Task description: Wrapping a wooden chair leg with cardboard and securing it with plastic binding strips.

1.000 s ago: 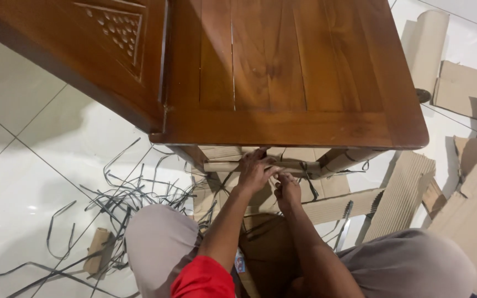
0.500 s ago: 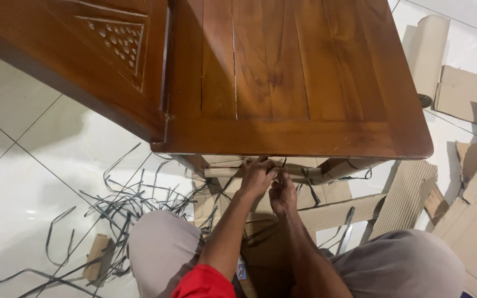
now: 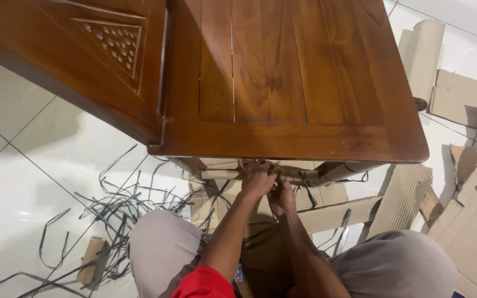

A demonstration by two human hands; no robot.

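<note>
Probably a home room: white tiled floor point(image 3: 23, 182), carved wooden furniture point(image 3: 282, 72), torn cardboard wrapping point(image 3: 470, 209), cut packing straps point(image 3: 111, 209).

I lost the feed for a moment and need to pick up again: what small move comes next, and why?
Probably pull the dark strap off the cardboard-wrapped rail. Both the left hand and right hand pinch there under the wooden tabletop, and the wrapping is on.

Red short sleeve point(image 3: 204, 282) showed at bottom centre of frame, covering upper left arm. Both forearms bare down to left hand point(image 3: 258, 179) and right hand point(image 3: 282, 197). Light grey-beige trousers point(image 3: 164, 248) covered both knees, lower left and lower right.
</note>
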